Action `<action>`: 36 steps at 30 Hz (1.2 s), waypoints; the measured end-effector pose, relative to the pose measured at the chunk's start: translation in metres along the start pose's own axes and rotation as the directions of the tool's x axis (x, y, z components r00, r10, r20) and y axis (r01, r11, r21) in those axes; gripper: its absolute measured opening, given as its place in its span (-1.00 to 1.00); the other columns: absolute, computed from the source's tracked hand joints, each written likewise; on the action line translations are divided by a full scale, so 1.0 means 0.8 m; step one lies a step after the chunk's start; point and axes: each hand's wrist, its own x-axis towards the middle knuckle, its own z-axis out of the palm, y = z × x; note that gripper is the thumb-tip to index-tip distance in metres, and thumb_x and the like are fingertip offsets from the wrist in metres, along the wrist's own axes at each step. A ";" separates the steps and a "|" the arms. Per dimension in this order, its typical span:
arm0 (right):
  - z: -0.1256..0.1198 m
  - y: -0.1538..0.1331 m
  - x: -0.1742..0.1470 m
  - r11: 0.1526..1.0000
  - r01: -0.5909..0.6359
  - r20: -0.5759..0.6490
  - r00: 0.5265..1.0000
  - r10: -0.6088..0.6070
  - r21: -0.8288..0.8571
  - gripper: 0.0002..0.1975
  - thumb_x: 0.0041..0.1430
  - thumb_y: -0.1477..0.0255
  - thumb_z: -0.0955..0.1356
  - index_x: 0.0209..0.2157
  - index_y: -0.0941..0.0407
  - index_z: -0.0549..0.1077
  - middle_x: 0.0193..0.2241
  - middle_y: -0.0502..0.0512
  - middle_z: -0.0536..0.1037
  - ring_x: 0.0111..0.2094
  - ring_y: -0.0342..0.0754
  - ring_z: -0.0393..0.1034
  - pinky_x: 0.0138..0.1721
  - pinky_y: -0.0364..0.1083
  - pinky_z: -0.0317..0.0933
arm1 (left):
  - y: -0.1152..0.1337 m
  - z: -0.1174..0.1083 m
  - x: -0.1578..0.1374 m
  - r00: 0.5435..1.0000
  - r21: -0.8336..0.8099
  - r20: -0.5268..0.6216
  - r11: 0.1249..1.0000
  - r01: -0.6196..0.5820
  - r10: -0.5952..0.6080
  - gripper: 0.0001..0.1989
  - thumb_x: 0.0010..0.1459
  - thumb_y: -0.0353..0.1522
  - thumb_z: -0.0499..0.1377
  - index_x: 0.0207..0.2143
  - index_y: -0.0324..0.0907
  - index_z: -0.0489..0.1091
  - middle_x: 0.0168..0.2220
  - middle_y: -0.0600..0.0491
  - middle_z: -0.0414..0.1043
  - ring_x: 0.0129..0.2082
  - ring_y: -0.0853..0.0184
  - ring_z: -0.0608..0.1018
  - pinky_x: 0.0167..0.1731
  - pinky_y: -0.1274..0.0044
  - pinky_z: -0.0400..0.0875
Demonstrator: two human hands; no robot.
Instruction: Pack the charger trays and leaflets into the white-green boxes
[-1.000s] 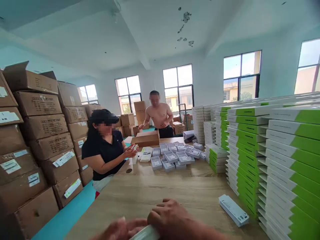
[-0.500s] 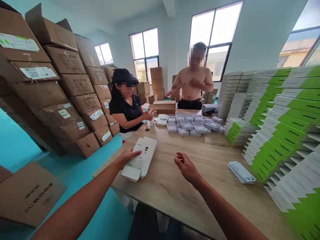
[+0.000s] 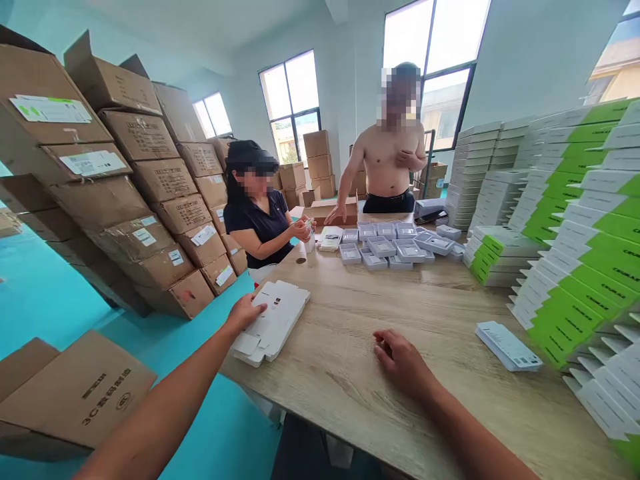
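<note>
Left hand (image 3: 246,312) rests spread on the near-left edge of a stack of flat white cartons (image 3: 273,321), pinching nothing; stack count unclear. Stack lies at the worktop (image 3: 350,373) left edge, long axis running away toward the far right. Right hand (image 3: 403,360) lies loosely open, empty, on the worktop, well right of the stack. Left hand nearer. One loose slim box (image 3: 507,345) far right.

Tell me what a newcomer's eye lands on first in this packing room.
First the tall stacks of white-and-green boxes walling the table's right side, then the brown cartons piled on the left. Nearer, the left hand rests on a pile of flat white box blanks at the wooden table edge.
</note>
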 end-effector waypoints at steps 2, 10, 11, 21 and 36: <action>0.000 -0.012 0.001 0.997 -0.020 -0.018 1.000 0.022 0.072 -0.66 0.00 0.18 0.42 -0.25 0.11 0.56 -0.26 0.21 0.57 -0.28 0.08 0.38 -0.11 0.09 0.25 | 0.022 -0.013 -0.006 0.993 0.011 -0.033 0.994 -0.110 0.110 -0.59 0.37 -0.17 0.16 0.17 -0.19 0.36 0.14 -0.14 0.45 0.09 0.07 0.53 0.10 0.15 0.44; 0.016 -0.078 0.008 0.808 -0.195 0.205 0.974 0.095 0.555 -0.37 0.08 -0.17 0.41 -0.20 0.16 0.53 -0.34 0.17 0.62 -0.43 -0.03 0.47 -0.48 -0.08 0.36 | 0.139 0.017 -0.095 0.737 -0.139 0.231 0.771 -0.622 0.635 -0.38 0.24 0.03 0.15 0.22 -0.10 0.38 0.09 -0.08 0.55 0.08 0.01 0.54 0.14 0.23 0.39; 0.015 -0.082 0.002 0.772 -0.201 0.198 0.975 0.099 0.603 -0.35 0.10 -0.19 0.39 -0.19 0.16 0.53 -0.34 0.18 0.62 -0.43 -0.05 0.46 -0.49 -0.09 0.36 | 0.147 0.023 -0.108 0.703 -0.118 0.220 0.733 -0.669 0.677 -0.28 0.17 0.06 0.22 0.26 -0.13 0.33 0.18 -0.13 0.47 0.18 -0.05 0.46 0.23 0.16 0.28; -0.030 -0.084 -0.051 0.644 -0.301 0.279 0.950 0.139 0.704 -0.57 -0.18 0.26 0.67 -0.30 0.19 0.63 -0.52 0.01 0.63 -0.56 -0.15 0.38 -0.50 -0.19 0.19 | 0.161 0.060 -0.161 0.342 0.355 0.259 0.240 -0.903 0.903 0.07 0.04 -0.40 0.34 0.46 -0.24 -0.21 0.36 -0.36 0.16 0.36 -0.19 0.20 0.34 -0.06 -0.09; -0.070 -0.108 -0.071 0.617 -0.322 0.268 0.946 0.181 0.718 -0.48 -0.22 0.26 0.64 -0.17 0.16 0.62 -0.41 0.05 0.68 -0.48 -0.12 0.48 -0.42 -0.17 0.30 | 0.175 0.065 -0.178 0.284 0.120 0.193 0.265 -0.957 0.939 0.22 -0.04 -0.05 0.40 0.47 -0.15 -0.25 0.38 -0.27 0.07 0.35 -0.19 0.13 0.33 -0.01 0.03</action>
